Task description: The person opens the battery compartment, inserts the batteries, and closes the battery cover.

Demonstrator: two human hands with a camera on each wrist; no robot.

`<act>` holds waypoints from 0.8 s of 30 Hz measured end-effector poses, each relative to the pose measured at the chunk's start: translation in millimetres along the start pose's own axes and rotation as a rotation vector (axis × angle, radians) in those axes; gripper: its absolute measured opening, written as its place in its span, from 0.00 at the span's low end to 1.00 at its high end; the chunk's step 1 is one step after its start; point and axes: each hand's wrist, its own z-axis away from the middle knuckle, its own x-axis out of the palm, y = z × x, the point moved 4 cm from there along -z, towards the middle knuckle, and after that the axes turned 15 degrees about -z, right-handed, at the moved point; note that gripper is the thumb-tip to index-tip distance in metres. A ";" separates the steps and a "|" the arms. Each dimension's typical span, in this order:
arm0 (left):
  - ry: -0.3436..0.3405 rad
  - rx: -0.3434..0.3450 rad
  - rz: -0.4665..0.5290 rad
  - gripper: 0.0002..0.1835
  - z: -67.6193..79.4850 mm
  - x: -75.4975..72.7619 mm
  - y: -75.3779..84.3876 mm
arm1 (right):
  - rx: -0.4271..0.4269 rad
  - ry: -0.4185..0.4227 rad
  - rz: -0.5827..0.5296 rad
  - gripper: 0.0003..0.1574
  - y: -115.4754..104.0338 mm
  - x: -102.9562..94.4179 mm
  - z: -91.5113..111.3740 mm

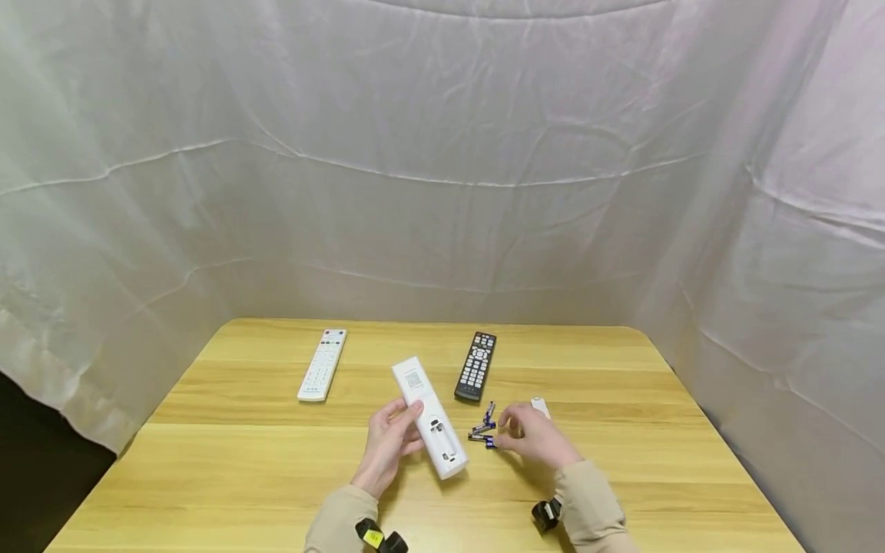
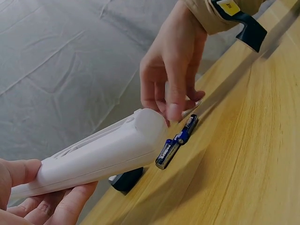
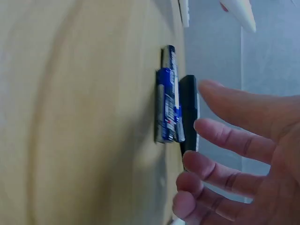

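Note:
My left hand (image 1: 389, 442) grips a white remote control (image 1: 429, 415), thumb on its back and fingers beneath. Its back faces up, and the bare battery compartment (image 1: 445, 444) has no batteries in it. Several blue-and-silver batteries (image 1: 482, 428) lie in a loose cluster on the table. Right beside them hovers my right hand (image 1: 534, 435), its fingers bent and spread apart with nothing between them. In the right wrist view the fingertips stand a short way from the batteries (image 3: 168, 103). A small white piece (image 1: 539, 403) lies partly hidden behind the right hand.
A black remote control (image 1: 475, 367) lies face up behind the batteries. Farther left, another white remote control (image 1: 323, 365) rests face up on the wooden table (image 1: 235, 453). Grey fabric (image 1: 442, 230) hangs around the table's back and sides.

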 end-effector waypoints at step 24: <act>-0.025 0.011 0.017 0.26 2.2 2.0 -0.9 | -0.008 -0.023 -0.005 0.16 6.4 7.7 2.4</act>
